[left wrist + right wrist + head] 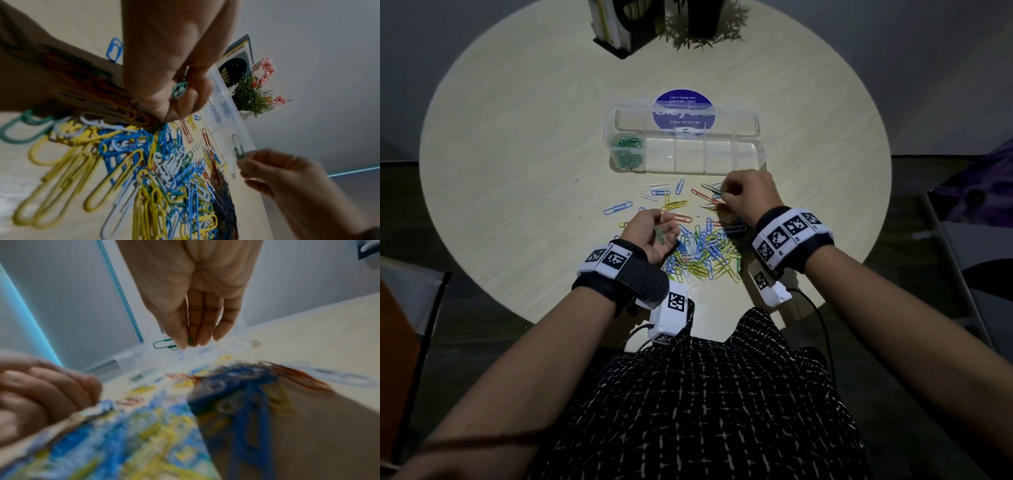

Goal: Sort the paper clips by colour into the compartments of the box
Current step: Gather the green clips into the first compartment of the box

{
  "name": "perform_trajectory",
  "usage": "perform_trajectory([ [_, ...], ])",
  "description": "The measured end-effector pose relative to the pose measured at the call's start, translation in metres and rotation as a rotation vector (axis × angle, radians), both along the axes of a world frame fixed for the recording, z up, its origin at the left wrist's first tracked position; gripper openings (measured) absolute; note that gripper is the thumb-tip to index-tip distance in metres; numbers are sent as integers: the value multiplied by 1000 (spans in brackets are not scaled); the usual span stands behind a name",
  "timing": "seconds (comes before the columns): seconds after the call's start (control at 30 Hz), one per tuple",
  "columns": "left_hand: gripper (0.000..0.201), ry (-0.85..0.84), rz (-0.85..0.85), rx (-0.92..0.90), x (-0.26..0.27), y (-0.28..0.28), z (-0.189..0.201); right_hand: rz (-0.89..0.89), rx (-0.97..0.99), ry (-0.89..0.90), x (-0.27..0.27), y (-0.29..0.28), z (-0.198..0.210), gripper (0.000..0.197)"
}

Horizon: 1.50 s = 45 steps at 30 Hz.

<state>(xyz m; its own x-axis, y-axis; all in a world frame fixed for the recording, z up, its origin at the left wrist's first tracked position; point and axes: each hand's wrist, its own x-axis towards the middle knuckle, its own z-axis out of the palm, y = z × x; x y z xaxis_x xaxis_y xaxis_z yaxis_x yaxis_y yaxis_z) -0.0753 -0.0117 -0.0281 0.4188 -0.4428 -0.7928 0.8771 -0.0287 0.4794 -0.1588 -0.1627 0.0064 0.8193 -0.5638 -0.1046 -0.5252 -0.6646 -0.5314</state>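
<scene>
Paper clips in blue, yellow, white, red and green plastic-coated wire [702, 253] lay heaped near the front edge of the round pale wood-grain table [517, 178], with loose ones scattered from the heap toward the clear plastic compartment box [753, 154] at the table's middle. Its hinged lid [619, 118] lay open behind it, and only the leftmost compartment held anything: a batch of green clips [627, 150]. The left hand [652, 236], palm up over the heap's left side, had its fingers curled round a few green paper clips [179, 88]. The right hand [748, 195] hovered just in front of the box's right end, thumb and fingertips [202, 337] pinched together on a single green paper clip [164, 344]. Under the lid sat a round blue sticker [683, 109] reading "Let's keep our pantries clean" and "Clean as you go". At the far edge stood a black holder with books [616, 27], one spine [234, 50] marked "INVESTING101", beside a small potted plant with pink flowers [255, 92]. Both wrists wore black bands with white square-code tags [787, 233].
</scene>
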Motion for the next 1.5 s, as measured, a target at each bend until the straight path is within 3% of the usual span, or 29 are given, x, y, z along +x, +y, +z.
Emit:
perform_trajectory([
  [0.13, 48, 55, 61, -121, -10, -5, 5, 181, 161, -73, 7, 31, 14, 15],
  [0.27, 46, 81, 67, -100, -13, -5, 6, 147, 167, -86, 11, 40, 8, 14],
  [0.37, 43, 60, -26, -57, -10, 2, 6, 123, 123, 68, 6, 36, -7, 16],
  [0.43, 43, 68, -33, -60, -5, 9, 4, 238, 63, 243, 0, 39, -16, 21],
  [0.5, 42, 69, -21, -55, -2, 17, 2, 291, 29, 304, -7, 37, -19, 25],
  [0.7, 39, 42, -5, -17, 0, 28, -3, 188, 30, 271, -5, 26, -14, 26],
  [0.93, 36, 23, 8, -14, -2, 26, 0, 107, -160, 400, 2, 35, -24, 30],
  [1.17, 33, -4, 34, 14, -4, 18, 0, 159, -176, 435, 7, 37, -24, 25],
  [1.37, 29, -13, 133, 13, -7, 15, 0, 126, -146, 392, 11, 34, -17, 22],
  [1.5, 35, 18, 186, -42, -9, 12, -1, 94, 63, 97, 13, 42, 0, 12],
])
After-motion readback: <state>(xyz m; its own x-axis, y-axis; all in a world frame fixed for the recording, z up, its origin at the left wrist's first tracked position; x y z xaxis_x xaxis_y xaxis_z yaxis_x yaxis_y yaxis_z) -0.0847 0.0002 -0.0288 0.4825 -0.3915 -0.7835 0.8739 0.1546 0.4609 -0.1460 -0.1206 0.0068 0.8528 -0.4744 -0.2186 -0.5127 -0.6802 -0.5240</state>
